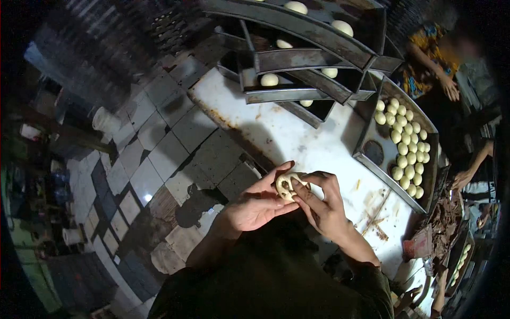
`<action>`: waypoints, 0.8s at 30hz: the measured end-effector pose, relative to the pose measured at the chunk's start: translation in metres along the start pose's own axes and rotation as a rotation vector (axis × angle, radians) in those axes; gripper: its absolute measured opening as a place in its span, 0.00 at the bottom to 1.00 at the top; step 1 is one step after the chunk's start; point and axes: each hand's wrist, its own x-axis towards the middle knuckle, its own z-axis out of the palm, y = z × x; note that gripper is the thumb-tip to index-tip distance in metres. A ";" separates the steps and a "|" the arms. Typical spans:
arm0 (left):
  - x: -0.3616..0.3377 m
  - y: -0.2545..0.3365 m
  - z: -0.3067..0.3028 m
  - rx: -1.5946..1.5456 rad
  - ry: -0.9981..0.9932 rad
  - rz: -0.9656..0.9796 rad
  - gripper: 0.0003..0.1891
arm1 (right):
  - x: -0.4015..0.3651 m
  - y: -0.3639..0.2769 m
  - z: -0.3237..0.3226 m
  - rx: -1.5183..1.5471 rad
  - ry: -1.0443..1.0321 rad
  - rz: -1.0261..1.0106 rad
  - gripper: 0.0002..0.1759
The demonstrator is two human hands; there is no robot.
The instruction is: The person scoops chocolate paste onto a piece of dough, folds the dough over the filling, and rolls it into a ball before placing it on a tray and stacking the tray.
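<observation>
Near the middle of the head view, a small piece of pale dough (284,187) with dark brown filling showing in it is held between my two hands. My left hand (255,204) is palm up, its fingers cradling the dough from the left. From the right, my right hand (325,206) pinches the dough's edge with thumb and fingers. Both hands are in front of my body, at the near edge of a white work table (319,143).
Metal trays (313,61) with dough balls are stacked crosswise at the back. A tray (382,170) of many dough balls sits on the right. Beside a red container (417,245) lies a brown crumbly mass (443,223). Other people's arms (473,165) are at the right. Broken floor tiles lie left.
</observation>
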 end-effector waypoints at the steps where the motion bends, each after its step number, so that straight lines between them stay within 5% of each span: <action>1: 0.007 0.003 -0.002 0.149 0.048 -0.004 0.34 | 0.005 0.007 0.000 0.014 0.037 -0.003 0.16; 4: 0.027 0.004 -0.015 0.350 0.075 -0.003 0.28 | 0.007 0.024 0.008 0.125 0.141 0.135 0.10; 6: 0.041 0.002 -0.032 0.681 -0.025 0.330 0.27 | 0.016 0.020 0.023 0.400 0.320 0.508 0.05; 9: 0.055 0.010 -0.041 0.633 0.058 0.424 0.24 | 0.020 0.017 0.053 0.693 0.540 0.742 0.06; 11: 0.059 0.015 -0.050 0.432 0.170 0.525 0.17 | 0.028 0.009 0.066 0.527 0.603 0.608 0.08; 13: 0.056 0.029 -0.059 0.246 0.191 0.409 0.15 | 0.030 0.003 0.086 0.222 0.639 0.420 0.18; 16: 0.049 0.056 -0.058 0.082 0.197 0.260 0.15 | 0.044 -0.016 0.137 0.553 0.728 0.574 0.25; 18: 0.046 0.074 -0.063 -0.056 0.223 0.128 0.16 | 0.054 -0.029 0.150 0.465 0.772 0.614 0.18; 20: 0.042 0.097 -0.067 -0.043 0.297 0.045 0.18 | 0.062 -0.044 0.155 -0.176 0.571 0.401 0.13; 22: 0.043 0.113 -0.094 -0.201 0.058 -0.071 0.17 | 0.053 -0.060 0.169 -0.122 0.516 0.289 0.12; 24: 0.036 0.129 -0.081 -0.041 0.040 -0.097 0.16 | 0.064 -0.074 0.148 -0.301 0.364 0.216 0.12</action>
